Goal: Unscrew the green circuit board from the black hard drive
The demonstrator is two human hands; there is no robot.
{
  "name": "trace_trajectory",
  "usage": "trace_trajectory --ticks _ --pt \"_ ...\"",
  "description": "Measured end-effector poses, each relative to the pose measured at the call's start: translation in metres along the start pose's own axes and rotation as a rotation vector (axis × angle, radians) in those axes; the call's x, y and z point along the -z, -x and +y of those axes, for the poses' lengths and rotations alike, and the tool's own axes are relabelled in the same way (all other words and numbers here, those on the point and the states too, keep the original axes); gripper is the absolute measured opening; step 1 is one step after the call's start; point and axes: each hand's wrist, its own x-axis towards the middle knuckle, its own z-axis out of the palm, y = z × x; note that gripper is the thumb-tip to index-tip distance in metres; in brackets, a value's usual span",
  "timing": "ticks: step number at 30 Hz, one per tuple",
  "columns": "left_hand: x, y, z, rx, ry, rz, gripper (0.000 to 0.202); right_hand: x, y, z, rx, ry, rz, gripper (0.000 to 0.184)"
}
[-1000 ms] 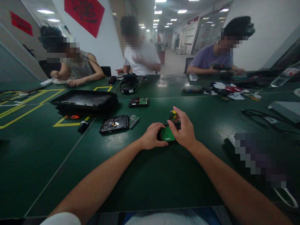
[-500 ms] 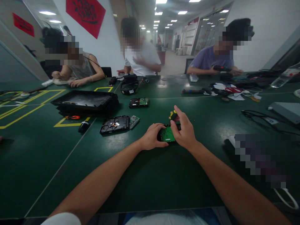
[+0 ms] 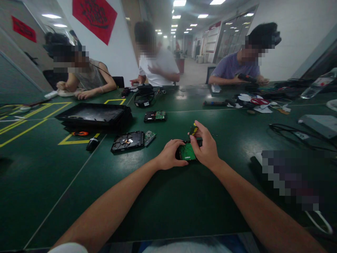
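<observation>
A hard drive (image 3: 187, 151) lies on the green table with its green circuit board facing up. My left hand (image 3: 171, 154) grips its left end, thumb at the near edge and fingers at the far edge. In my right hand (image 3: 206, 144) is a screwdriver (image 3: 194, 129) with a yellow and black handle, held upright over the drive's far side. Its tip is hidden by my fingers. To the left lie another hard drive (image 3: 128, 141) and a loose circuit board (image 3: 150, 138), touching or nearly so. A third drive (image 3: 155, 116) rests farther back.
A stack of black trays (image 3: 94, 116) stands at the left, near a black mouse-like object (image 3: 93, 144). Cables (image 3: 286, 131) and a grey box (image 3: 318, 125) are at the right. Co-workers sit across the table, one holding a dark power tool (image 3: 247, 78).
The screwdriver handle has turned a little within my right hand's fingers. My left hand keeps its place on the hard drive. The whole view has shifted slightly.
</observation>
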Motion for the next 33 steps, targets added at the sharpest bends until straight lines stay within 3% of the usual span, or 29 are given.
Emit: trace_trajectory --ticks 3,8,14,20,33 --pt "-0.0011 -0.0001 -0.0008 0.012 0.007 0.005 0.079 0.0001 -0.0010 -0.0005 0.023 0.045 0.048 0.060" --pt "-0.0022 -0.0002 -0.0026 0.010 0.006 0.004 0.080 0.0013 -0.0016 -0.0030 0.022 0.020 -0.010 0.059" --pt "-0.0013 0.0001 -0.0029 0.010 -0.012 -0.006 0.081 0.0017 -0.0019 -0.0015 0.050 0.069 0.042 0.060" --pt "-0.0001 -0.0003 -0.0012 0.006 0.001 -0.002 0.079 0.0031 -0.0026 -0.0023 0.037 0.023 -0.024 0.064" --pt "-0.0016 -0.0006 -0.0028 -0.006 -0.025 -0.003 0.079 0.0003 -0.0015 -0.0008 0.050 0.082 0.053 0.063"
